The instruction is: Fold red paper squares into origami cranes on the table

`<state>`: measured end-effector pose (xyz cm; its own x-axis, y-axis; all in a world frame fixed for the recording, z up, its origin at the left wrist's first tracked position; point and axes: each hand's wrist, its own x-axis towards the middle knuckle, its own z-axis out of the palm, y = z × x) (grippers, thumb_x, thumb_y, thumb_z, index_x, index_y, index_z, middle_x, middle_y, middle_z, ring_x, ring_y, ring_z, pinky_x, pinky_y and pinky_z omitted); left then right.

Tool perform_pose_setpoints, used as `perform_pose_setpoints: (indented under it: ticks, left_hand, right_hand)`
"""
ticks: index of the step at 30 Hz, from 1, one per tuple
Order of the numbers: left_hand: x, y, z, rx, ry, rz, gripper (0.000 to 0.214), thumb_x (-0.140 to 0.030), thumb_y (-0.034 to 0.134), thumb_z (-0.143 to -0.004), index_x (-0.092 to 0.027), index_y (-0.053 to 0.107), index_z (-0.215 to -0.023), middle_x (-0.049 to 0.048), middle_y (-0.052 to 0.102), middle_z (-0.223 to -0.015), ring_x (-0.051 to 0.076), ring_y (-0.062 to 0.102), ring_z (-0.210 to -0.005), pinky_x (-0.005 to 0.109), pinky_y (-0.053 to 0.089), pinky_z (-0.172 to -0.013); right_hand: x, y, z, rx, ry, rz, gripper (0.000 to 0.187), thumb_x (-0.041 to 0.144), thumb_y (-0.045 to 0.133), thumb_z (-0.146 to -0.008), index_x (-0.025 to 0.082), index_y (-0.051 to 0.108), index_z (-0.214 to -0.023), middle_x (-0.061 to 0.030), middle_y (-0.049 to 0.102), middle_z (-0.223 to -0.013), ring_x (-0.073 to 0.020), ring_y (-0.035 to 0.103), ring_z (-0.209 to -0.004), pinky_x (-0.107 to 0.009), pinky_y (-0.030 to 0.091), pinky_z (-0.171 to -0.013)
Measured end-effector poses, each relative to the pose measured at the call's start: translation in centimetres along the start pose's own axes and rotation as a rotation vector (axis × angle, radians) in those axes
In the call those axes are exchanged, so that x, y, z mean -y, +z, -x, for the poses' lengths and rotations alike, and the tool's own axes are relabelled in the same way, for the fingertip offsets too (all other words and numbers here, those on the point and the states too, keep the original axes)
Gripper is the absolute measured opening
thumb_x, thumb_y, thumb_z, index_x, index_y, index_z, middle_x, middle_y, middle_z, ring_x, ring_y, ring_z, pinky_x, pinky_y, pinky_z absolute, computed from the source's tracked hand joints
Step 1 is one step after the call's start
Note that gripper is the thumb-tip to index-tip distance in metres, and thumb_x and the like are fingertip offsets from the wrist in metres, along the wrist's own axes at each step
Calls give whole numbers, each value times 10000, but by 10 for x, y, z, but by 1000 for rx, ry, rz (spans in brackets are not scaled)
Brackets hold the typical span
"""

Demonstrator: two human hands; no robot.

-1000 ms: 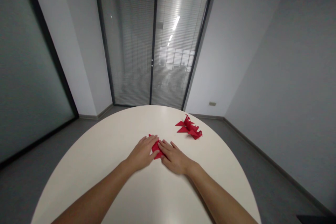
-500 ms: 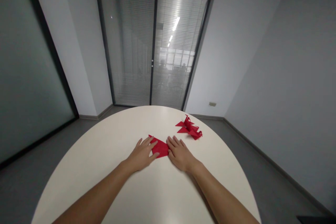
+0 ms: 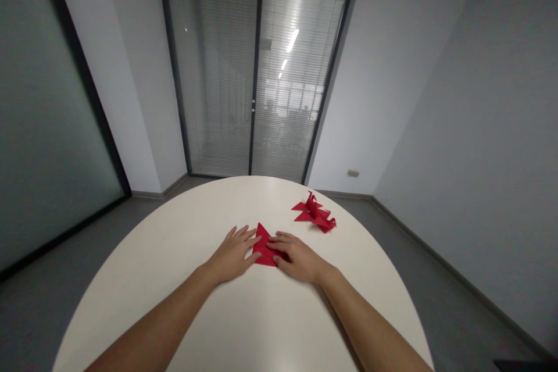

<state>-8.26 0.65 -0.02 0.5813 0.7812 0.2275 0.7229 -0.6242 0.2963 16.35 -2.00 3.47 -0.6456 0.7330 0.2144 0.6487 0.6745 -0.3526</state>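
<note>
A folded sheet of red origami paper [image 3: 264, 251] lies flat on the pale round table [image 3: 261, 325], one corner pointing away from me. My left hand [image 3: 234, 254] rests at its left edge, fingers spread, with the fingertips touching the paper. From the right, my right hand [image 3: 297, 256] lies over the paper's right side, fingers stretched out and thumb near the lower edge. The part of the paper beneath the right hand is hidden.
Red folded paper cranes [image 3: 314, 213] sit close together on the table beyond my right hand. Past the table's far edge stands a glazed door with blinds [image 3: 218, 81]. A frosted glass panel [image 3: 43, 116] is on the left.
The paper has turned, its far corner shifting rightward. My right hand has moved left, further over the paper. My left hand stays nearly in place, and the cranes have not moved.
</note>
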Motion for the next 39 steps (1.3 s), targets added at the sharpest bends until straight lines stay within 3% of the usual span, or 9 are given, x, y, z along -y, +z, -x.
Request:
perform_pose_setpoints:
  ticks: [3,6,11,16,21,25,30,39]
  left_hand:
    - [-8,-1,-3,-102,-19,-60,428,-390,571,-970,-215,607,-1359,131,587,-1436,315,500,-1345,511,317,-1162]
    - [-18,-6,-7,-122,31,-65,272,-236,558,-956,-227,676,-1200,92,699,-1169,271,615,-1120,429,446,-999]
    - [-29,-14,-9,-25,164,-54,328,-64,484,-908,-256,721,-1029,42,745,-1029,222,658,-972,404,434,-935]
    - [-37,-18,-6,-45,157,-119,249,-116,520,-873,-226,742,-905,62,752,-950,249,659,-975,441,424,-966]
    - [-41,-17,-2,-93,107,-150,266,-329,535,-948,-237,738,-1094,99,706,-1227,322,559,-1224,493,409,-1027]
    - [-42,-19,-1,-79,73,-130,350,-469,577,-929,-233,720,-1143,123,664,-1234,328,568,-1167,470,451,-971]
    - [-43,-21,-1,-38,74,-136,410,-464,630,-891,-219,684,-1215,124,689,-1155,330,595,-1091,475,454,-958]
    - [-43,-17,-2,-50,95,-200,343,-300,555,-921,-191,685,-1219,99,726,-1169,310,581,-1114,447,461,-930]
  right_hand:
    - [-3,1,1,-31,8,5,435,269,558,-933,178,663,-1346,-138,620,-1407,-306,524,-1339,-472,385,-1156]
    - [-6,1,1,-54,-12,-28,410,253,581,-919,190,688,-1310,-127,663,-1337,-282,564,-1275,-436,418,-1122]
    - [-12,-1,1,-66,0,-91,363,261,613,-903,232,723,-1248,-88,707,-1252,-274,587,-1238,-426,443,-1090]
    - [-10,-4,3,-52,-20,-110,314,254,635,-874,255,760,-1163,-71,733,-1147,-249,645,-1114,-373,482,-1023]
    - [-6,-6,4,-19,-14,-128,396,149,580,-805,231,752,-1152,-47,752,-1049,-223,679,-973,-326,514,-928]
    - [-7,-5,3,-30,-41,-135,400,130,581,-779,228,747,-1130,-40,754,-1082,-223,677,-996,-336,505,-965]
    - [-9,-3,2,-87,-48,-118,365,129,573,-827,232,741,-1135,-45,748,-1137,-218,655,-1090,-341,474,-1033]
    - [-17,6,1,-139,-56,-118,324,80,575,-866,222,737,-1108,-54,743,-1098,-202,662,-1034,-323,506,-957]
